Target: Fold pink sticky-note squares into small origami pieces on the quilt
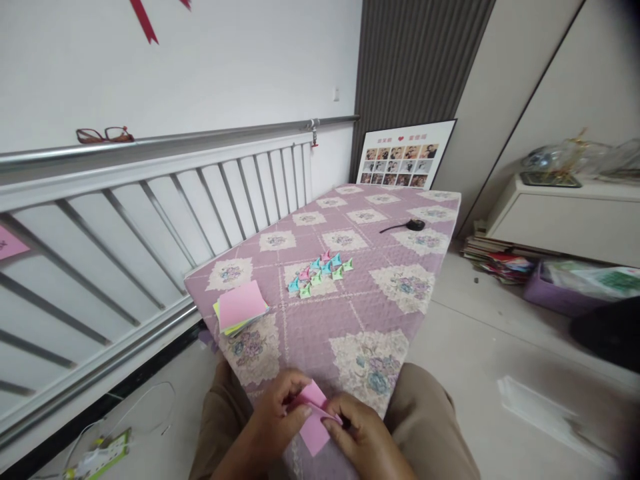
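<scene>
A pink sheet of paper (pixel 315 432), partly folded with a raised crease, is held between both hands over the near end of the cloth-covered table. My left hand (pixel 280 410) pinches its left side between thumb and fingers. On the right side, my right hand (pixel 357 427) grips the paper's edge the same way. Beyond the hands, to the left, lies a stack of coloured paper (pixel 243 305) with a pink sheet on top and yellow and green edges below. Several small folded paper pieces (pixel 320 272) in blue, green and pink sit in rows mid-table.
A floral purple tablecloth (pixel 310 327) covers the table. Farther back lies a black tape-measure-like object (pixel 415 225). A white radiator (pixel 165 233) runs along the left, with glasses (pixel 105 135) on the pipe above. A photo board (pixel 405 157) leans behind the table.
</scene>
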The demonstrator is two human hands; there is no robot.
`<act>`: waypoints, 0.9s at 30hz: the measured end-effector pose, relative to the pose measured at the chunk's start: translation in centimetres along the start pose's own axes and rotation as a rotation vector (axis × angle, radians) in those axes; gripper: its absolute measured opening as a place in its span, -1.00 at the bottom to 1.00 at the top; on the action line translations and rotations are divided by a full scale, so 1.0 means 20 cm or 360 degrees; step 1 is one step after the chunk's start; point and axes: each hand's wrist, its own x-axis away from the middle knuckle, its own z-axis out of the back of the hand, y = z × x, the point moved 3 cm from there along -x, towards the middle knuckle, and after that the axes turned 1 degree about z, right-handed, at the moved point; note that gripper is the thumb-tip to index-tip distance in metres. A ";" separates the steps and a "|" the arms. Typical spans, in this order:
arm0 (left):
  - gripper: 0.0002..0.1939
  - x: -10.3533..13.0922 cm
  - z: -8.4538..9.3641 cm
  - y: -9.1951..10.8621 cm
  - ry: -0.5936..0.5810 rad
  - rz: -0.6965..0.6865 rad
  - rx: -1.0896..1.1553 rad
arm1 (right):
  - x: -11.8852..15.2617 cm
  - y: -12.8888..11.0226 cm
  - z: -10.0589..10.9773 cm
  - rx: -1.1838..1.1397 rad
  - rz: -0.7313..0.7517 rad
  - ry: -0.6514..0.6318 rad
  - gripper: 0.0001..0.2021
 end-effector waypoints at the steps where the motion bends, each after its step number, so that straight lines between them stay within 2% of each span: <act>1: -0.86 0.00 0.00 0.03 0.0001 -0.0086 -0.0106 | 0.00 -0.01 0.00 0.0005 0.0017 -0.0011 -0.85; 3: -0.94 0.00 0.01 0.07 -0.0003 -0.0133 -0.0235 | 0.00 -0.03 -0.01 0.0007 0.0038 -0.0038 -0.86; 9: -0.91 0.02 0.05 0.07 -0.0004 -0.0001 -0.0213 | 0.02 -0.07 0.03 -0.0051 -0.0024 -0.0169 -0.94; 15: -0.88 0.03 0.07 0.08 -0.0053 0.0072 -0.0222 | 0.02 -0.13 0.09 -0.0248 -0.0051 -0.0273 -0.90; 19: -0.88 0.04 0.09 0.08 -0.0097 0.0129 -0.0131 | 0.02 -0.18 0.10 -0.0357 -0.0073 -0.0382 -0.85; 27: -0.82 0.07 0.08 0.03 -0.0167 0.0305 0.0160 | 0.03 -0.21 0.10 -0.0535 -0.0176 -0.0398 -0.83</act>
